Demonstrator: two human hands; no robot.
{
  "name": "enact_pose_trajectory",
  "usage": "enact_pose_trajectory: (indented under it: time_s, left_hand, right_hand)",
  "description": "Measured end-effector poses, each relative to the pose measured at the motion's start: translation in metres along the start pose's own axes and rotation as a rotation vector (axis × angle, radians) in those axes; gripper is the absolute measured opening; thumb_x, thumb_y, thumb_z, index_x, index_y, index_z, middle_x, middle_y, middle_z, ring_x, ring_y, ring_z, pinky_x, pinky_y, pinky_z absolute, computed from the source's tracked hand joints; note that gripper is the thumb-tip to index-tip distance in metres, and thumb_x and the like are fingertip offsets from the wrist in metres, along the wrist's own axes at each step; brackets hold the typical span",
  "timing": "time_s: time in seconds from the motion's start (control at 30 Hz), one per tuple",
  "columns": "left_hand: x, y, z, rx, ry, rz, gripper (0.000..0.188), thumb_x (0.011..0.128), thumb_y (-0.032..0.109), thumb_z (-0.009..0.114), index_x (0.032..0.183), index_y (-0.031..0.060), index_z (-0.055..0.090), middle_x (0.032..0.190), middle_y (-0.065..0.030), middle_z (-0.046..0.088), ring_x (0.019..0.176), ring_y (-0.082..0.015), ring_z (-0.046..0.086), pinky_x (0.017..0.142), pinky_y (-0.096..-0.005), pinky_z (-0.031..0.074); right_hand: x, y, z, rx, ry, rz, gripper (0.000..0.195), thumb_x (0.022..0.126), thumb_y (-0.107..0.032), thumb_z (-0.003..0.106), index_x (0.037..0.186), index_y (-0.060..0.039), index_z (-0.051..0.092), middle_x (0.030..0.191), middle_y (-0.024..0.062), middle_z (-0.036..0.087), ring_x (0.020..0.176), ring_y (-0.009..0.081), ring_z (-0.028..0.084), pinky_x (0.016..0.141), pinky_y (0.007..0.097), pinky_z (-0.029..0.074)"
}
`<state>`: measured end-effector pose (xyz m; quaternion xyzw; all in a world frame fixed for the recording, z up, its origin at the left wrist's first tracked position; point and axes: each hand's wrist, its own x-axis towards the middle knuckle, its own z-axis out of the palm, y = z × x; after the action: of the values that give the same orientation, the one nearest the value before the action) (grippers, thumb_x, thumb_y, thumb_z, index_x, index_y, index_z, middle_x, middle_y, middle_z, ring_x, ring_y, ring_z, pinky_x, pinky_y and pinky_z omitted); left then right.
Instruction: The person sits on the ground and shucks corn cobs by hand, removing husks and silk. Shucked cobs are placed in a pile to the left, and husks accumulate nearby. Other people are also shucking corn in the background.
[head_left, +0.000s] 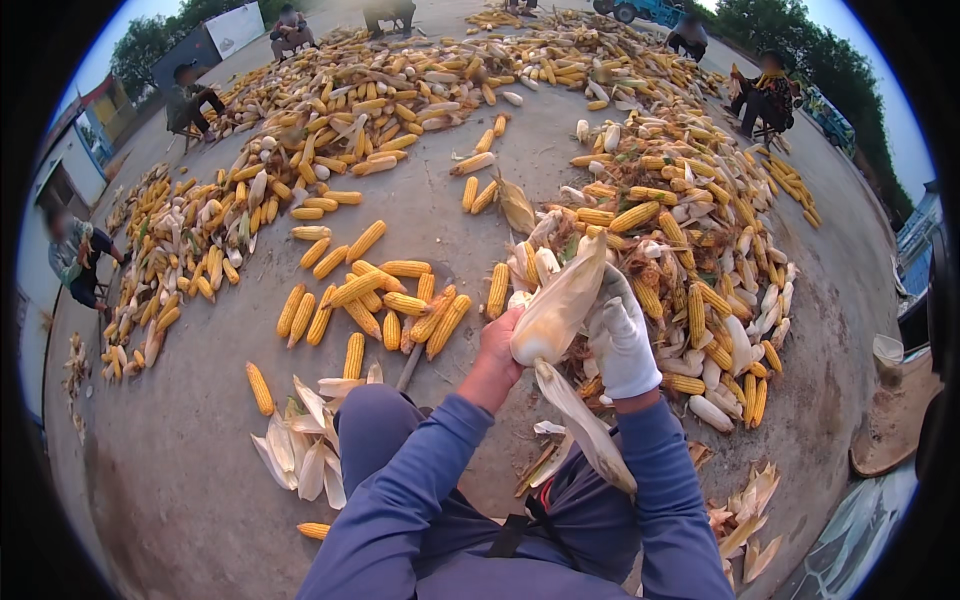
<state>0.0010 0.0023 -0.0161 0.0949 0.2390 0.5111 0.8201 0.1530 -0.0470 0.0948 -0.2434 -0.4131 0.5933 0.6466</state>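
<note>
An ear of corn in its pale husk (559, 304) is held up in front of me between both hands. My bare left hand (499, 352) grips it near its lower end, where a long strip of husk (581, 427) hangs towards my lap. My right hand (624, 337), in a white glove with a greyish part, is at the ear's right side; its fingertips are partly hidden behind the husk. Husked yellow corn cobs (360, 289) lie loosely on the concrete to the left of my left hand, some over a thin-handled tool (411, 367) that is mostly covered.
A large heap of corn (675, 217) with husks rises just beyond my right hand and curves away. Peeled husks (304, 450) lie by my left knee, more (750, 517) at lower right. Several people sit around the heaps. A blue vehicle (637, 9) stands far back.
</note>
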Motion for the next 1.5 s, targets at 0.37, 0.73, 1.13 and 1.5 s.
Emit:
enact_pose_trajectory:
  time_s: [0.37, 0.73, 1.13, 1.5]
  left_hand:
    - [0.004, 0.002, -0.014, 0.048, 0.053, 0.018, 0.031, 0.098, 0.017, 0.056, 0.117, -0.0079, 0.061, 0.103, -0.0161, 0.07, 0.085, -0.0245, 0.071, 0.075, -0.0364, 0.06]
    - [0.003, 0.004, -0.021, 0.126, 0.032, -0.015, 0.036, 0.1, 0.021, 0.051, 0.122, -0.0076, 0.056, 0.107, -0.0179, 0.068, 0.09, -0.0267, 0.071, 0.077, -0.0397, 0.06]
    - [0.009, 0.007, -0.017, 0.074, -0.059, -0.006, 0.036, 0.1, 0.019, 0.049, 0.127, -0.0039, 0.056, 0.116, -0.0172, 0.066, 0.095, -0.0284, 0.069, 0.082, -0.04, 0.059]
    - [0.004, 0.011, -0.01, 0.156, -0.064, -0.014, 0.036, 0.1, 0.019, 0.044, 0.125, -0.0038, 0.057, 0.118, -0.0175, 0.065, 0.104, -0.0305, 0.067, 0.091, -0.0426, 0.056]
  right_hand:
    - [0.0, 0.033, 0.005, -0.033, 0.137, 0.266, 0.051, 0.089, -0.014, 0.072, 0.133, 0.001, 0.053, 0.121, 0.0119, 0.065, 0.107, 0.0216, 0.066, 0.091, 0.034, 0.055]
    - [-0.002, 0.03, 0.011, -0.005, 0.184, 0.265, 0.043, 0.097, -0.034, 0.064, 0.12, 0.0032, 0.062, 0.107, 0.011, 0.07, 0.09, 0.018, 0.071, 0.078, 0.0312, 0.06]
    - [-0.009, 0.021, -0.003, 0.022, -0.04, 0.322, 0.055, 0.093, -0.023, 0.071, 0.138, -0.001, 0.05, 0.123, 0.007, 0.063, 0.108, 0.0147, 0.062, 0.094, 0.0298, 0.051]
    - [-0.011, 0.024, 0.006, 0.108, 0.011, 0.364, 0.041, 0.092, -0.022, 0.071, 0.124, 0.0002, 0.058, 0.109, 0.0071, 0.068, 0.093, 0.0137, 0.066, 0.081, 0.0295, 0.055]
